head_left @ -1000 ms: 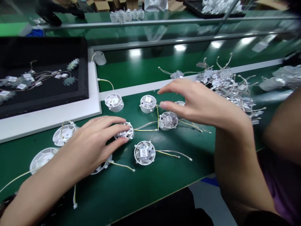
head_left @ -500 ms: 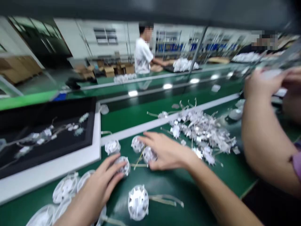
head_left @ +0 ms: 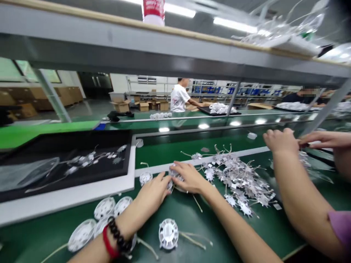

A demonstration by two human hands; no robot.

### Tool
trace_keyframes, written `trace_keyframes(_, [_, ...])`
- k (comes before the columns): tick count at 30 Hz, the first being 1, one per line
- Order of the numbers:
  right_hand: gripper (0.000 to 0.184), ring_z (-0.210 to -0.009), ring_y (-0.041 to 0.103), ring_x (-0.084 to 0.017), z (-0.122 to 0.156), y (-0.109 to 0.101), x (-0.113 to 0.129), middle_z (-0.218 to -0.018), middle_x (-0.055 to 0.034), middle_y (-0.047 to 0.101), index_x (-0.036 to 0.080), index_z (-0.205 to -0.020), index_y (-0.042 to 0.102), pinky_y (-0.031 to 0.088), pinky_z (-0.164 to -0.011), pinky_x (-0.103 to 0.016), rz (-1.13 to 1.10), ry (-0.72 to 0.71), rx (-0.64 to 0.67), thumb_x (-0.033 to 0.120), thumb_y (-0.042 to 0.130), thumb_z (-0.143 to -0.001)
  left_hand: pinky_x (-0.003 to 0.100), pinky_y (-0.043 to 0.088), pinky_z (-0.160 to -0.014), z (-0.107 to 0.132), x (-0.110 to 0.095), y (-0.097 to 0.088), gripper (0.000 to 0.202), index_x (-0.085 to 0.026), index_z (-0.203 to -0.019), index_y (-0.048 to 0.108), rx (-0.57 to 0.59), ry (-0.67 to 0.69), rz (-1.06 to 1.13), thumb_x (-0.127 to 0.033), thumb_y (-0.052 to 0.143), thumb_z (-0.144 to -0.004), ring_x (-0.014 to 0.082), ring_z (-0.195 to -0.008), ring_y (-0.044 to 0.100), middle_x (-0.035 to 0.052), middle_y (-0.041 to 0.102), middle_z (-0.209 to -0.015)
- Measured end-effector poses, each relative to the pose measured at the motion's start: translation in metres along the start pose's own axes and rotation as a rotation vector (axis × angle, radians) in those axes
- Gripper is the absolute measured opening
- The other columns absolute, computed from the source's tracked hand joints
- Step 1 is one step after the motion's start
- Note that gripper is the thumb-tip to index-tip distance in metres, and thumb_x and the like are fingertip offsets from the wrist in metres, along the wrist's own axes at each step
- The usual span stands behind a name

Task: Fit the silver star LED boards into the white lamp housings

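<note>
Brought left hand (head_left: 153,191) and right hand (head_left: 189,179) together since half a second ago, onto housings (head_left: 172,182) just left of pile (head_left: 238,179). Curled over them; cannot tell if gripping. Puts both at one cluster.

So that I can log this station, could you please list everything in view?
round white plastic fan housings: at least six, white, on the bench near and under the hands
black tray with white frame: one, left
small silver star-shaped boards with wires: a pile, silver, right of the hands; more in the tray
clear plastic bag: one, tray's left end
green bench: one, underneath
grey overhead shelf: one, above
red-and-white container: one, on the shelf
co-worker's hands: two, right, purple sleeve
person in white shirt: one, far bench
left hand: red and black-bead bracelets, fingers against a housing
right hand: cupped over housings
</note>
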State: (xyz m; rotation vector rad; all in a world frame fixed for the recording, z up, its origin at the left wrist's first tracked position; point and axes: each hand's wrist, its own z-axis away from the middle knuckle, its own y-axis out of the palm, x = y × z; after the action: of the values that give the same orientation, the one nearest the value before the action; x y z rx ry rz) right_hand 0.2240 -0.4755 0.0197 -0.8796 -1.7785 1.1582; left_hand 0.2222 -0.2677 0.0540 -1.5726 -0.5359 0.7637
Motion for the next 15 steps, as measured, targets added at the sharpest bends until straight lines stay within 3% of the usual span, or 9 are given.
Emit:
trace_keyframes(3, [0.044, -0.140, 0.043, -0.033, 0.002, -0.002, 0.008, -0.149, -0.0244, 0.048, 0.010, -0.136, 0.059, 0.028, -0.114, -0.057, 0.015, -0.018, -0.039, 0.025, 0.037, -0.102, 0.046, 0.054, -0.099, 0.005, 0.007, -0.014, 0.032, -0.017, -0.129, 0.060, -0.012, -0.053, -0.011, -0.025, 0.059, -0.099, 0.0262, -0.118, 0.063, 0.0113, 0.063, -0.131])
trace_keyframes(5, [0.043, -0.137, 0.046, -0.028, 0.003, -0.005, 0.020, -0.147, -0.0188, 0.052, 0.014, -0.133, 0.062, 0.025, -0.118, -0.053, 0.014, -0.096, -0.005, 0.014, 0.041, -0.096, 0.048, 0.053, -0.098, 0.011, 0.020, -0.021, 0.025, -0.015, -0.122, 0.062, -0.039, -0.128, -0.044, -0.024, 0.057, -0.099, 0.0265, -0.116, 0.062, 0.0110, 0.065, -0.123])
trace_keyframes(8, [0.054, -0.138, 0.047, -0.024, 0.005, -0.009, 0.040, -0.148, -0.0110, 0.052, 0.024, -0.131, 0.065, 0.020, -0.122, -0.049, 0.006, -0.227, 0.088, 0.008, 0.053, -0.081, 0.051, 0.052, -0.097, 0.018, 0.046, -0.023, 0.030, -0.012, -0.126, 0.059, -0.065, -0.220, -0.085, -0.025, 0.056, -0.100, 0.0292, -0.116, 0.061, 0.0140, 0.062, -0.122])
trace_keyframes(10, [0.055, -0.139, 0.046, -0.025, 0.004, -0.006, 0.049, -0.149, -0.0114, 0.052, 0.027, -0.132, 0.065, 0.018, -0.122, -0.052, 0.006, -0.279, 0.141, 0.014, 0.060, -0.079, 0.049, 0.053, -0.096, 0.020, 0.060, -0.018, 0.038, -0.015, -0.133, 0.055, -0.033, -0.199, -0.071, -0.029, 0.059, -0.098, 0.0281, -0.114, 0.062, 0.0137, 0.061, -0.127])
trace_keyframes(12, [0.050, -0.138, 0.047, -0.027, 0.003, -0.001, 0.053, -0.148, -0.0137, 0.053, 0.027, -0.133, 0.064, 0.018, -0.122, -0.054, 0.016, -0.291, 0.165, 0.029, 0.067, -0.083, 0.047, 0.054, -0.095, 0.019, 0.068, -0.011, 0.042, -0.018, -0.136, 0.053, 0.010, -0.149, -0.041, -0.030, 0.062, -0.097, 0.0261, -0.113, 0.063, 0.0126, 0.059, -0.133])
trace_keyframes(15, [0.042, -0.138, 0.047, -0.031, -0.001, 0.007, 0.051, -0.143, -0.0168, 0.056, 0.023, -0.130, 0.066, 0.017, -0.121, -0.059, 0.066, -0.212, 0.122, 0.043, 0.061, -0.093, 0.044, 0.055, -0.094, 0.018, 0.073, -0.005, 0.034, -0.017, -0.127, 0.060, 0.032, -0.108, -0.012, -0.029, 0.061, -0.096, 0.0251, -0.108, 0.067, 0.0118, 0.062, -0.131])
